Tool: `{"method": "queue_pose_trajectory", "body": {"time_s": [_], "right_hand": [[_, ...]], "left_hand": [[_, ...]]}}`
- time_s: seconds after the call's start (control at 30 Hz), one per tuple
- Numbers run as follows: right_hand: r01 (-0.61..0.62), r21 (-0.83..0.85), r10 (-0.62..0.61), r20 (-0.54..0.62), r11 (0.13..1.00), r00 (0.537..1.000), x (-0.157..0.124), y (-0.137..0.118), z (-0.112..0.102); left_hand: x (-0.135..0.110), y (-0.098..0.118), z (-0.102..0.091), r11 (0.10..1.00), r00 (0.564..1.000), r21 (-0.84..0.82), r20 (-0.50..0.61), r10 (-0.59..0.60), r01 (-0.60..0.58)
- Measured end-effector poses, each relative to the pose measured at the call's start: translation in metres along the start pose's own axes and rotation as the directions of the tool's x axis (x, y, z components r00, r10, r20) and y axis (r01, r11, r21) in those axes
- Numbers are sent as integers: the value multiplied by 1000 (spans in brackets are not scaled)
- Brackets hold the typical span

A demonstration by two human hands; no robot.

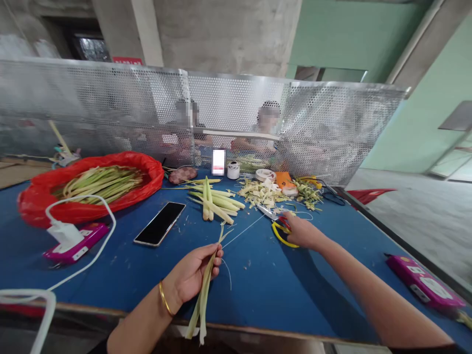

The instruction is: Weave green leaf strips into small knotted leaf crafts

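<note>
My left hand [197, 273] pinches a small bundle of pale green leaf strips [204, 300], which hangs down over the table's front edge. A thin white thread [243, 230] runs from the bundle toward the right. My right hand [300, 231] is closed on the red and yellow handles of a pair of scissors [268, 212], whose blades point to the far left, low over the table. Just beyond the hands lies a pile of trimmed pale stalks [217, 200]. A heap of cut scraps [261, 192] is close to the scissor blades.
A red plastic-lined basin [157, 174] of long stalks stands left. A phone [160, 223], a purple power bank [90, 241] with a white cable, and another purple pack [424, 282] lie on the blue table. Behind stands a perforated metal screen [236, 105], with people beyond it.
</note>
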State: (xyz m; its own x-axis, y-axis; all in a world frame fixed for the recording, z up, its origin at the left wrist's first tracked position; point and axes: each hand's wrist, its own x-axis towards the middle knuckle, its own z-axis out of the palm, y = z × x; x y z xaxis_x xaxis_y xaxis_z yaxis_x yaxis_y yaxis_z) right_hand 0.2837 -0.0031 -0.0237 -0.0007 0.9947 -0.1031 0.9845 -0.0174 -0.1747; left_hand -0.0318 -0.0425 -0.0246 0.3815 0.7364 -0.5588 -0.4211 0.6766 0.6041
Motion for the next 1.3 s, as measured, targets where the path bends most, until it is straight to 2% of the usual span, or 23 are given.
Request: {"method": "queue_pose_trajectory", "body": {"time_s": [0.1, 0.2, 0.23, 0.27, 0.3, 0.37, 0.4, 0.5, 0.57, 0.63, 0.7, 0.8, 0.9, 1.1, 1.3], "right_hand": [[19, 59, -23, 69, 998, 997, -22, 11, -6], [31, 138, -43, 86, 990, 995, -55, 30, -5], [8, 301, -36, 89, 954, 995, -68, 36, -3], [-52, 463, -7, 126, 885, 992, -81, 40, -1], [-156, 581, 35, 213, 799, 976, -94, 43, 2], [-398, 683, 150, 394, 612, 907, -117, 41, 6], [-456, 726, 173, 433, 515, 885, -125, 36, 7], [-489, 831, 77, 487, 266, 870, -137, 12, 4], [-469, 860, -59, 489, 202, 871, -133, -5, 1], [-461, 861, -175, 498, 215, 849, -123, -18, -1], [-449, 854, -233, 508, 263, 829, -111, -26, -1], [-447, 841, -223, 519, 304, 825, -93, -32, 0], [-445, 847, -214, 511, 289, 833, -84, -39, 0], [-406, 872, -229, 469, 274, 853, -81, -59, -2], [-372, 858, -219, 463, 355, 859, -84, -66, -1]], "left_hand": [[1, -1, -2, 1000, 1000, -18, 21, 8, -8], [3, -2, -4, 1000, 999, -30, 48, 5, -3], [4, -2, -4, 999, 998, -37, 55, 6, -4], [4, -2, -5, 999, 998, -44, 61, 11, -9], [5, -3, -5, 999, 998, -51, 64, 17, -14], [7, -4, -5, 998, 997, -56, 75, 25, -21], [7, -4, -5, 998, 996, -55, 80, 26, -22], [8, -5, -5, 998, 996, -50, 82, 26, -22], [7, -5, -4, 998, 997, -51, 73, 30, -27], [6, -5, -4, 998, 997, -53, 65, 32, -28], [4, -5, -4, 998, 998, -55, 54, 31, -28], [3, -6, -4, 998, 998, -57, 50, 36, -33], [3, -7, -5, 998, 997, -56, 61, 36, -33], [4, -7, -5, 998, 996, -47, 69, 52, -49], [3, -8, -6, 998, 996, -45, 79, 45, -42]]}}
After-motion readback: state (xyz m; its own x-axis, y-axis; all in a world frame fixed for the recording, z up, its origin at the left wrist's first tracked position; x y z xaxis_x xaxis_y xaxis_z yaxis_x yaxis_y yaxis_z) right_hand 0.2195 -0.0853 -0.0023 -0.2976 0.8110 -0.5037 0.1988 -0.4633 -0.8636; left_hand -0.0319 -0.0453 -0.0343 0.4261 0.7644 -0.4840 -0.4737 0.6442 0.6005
